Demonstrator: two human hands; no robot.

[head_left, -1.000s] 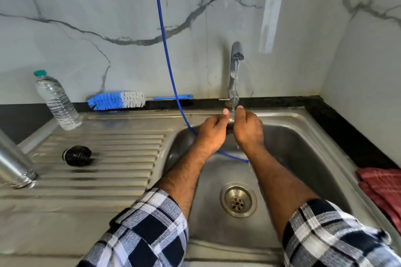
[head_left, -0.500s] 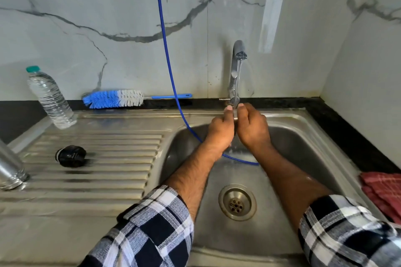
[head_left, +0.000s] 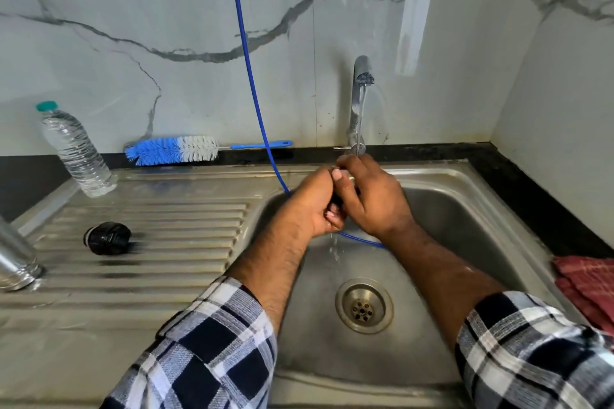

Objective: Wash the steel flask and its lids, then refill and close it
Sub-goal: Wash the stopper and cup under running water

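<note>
While both hands, left hand (head_left: pixel 312 202) and right hand (head_left: pixel 372 199), curl their fingers round a small dark lid (head_left: pixel 337 201) under the tap (head_left: pixel 360 103), rinsing seems underway; next, the flask (head_left: pixel 15 259) left of the sink (head_left: pixel 465 209) likely needs washing.

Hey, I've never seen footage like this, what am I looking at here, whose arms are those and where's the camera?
There is no machine here. A person wears the camera on their head, so it looks down at their own arms in checked sleeves. The left hand and right hand are held together under the running tap, over the sink. They grip something small and dark between them; it is mostly hidden, so I cannot say what it is. On the ridged drainboard lies a black lid, with the steel flask at the left edge. Behind stand a plastic water bottle and a blue and white bottle brush. A red cloth lies at the right.
</note>
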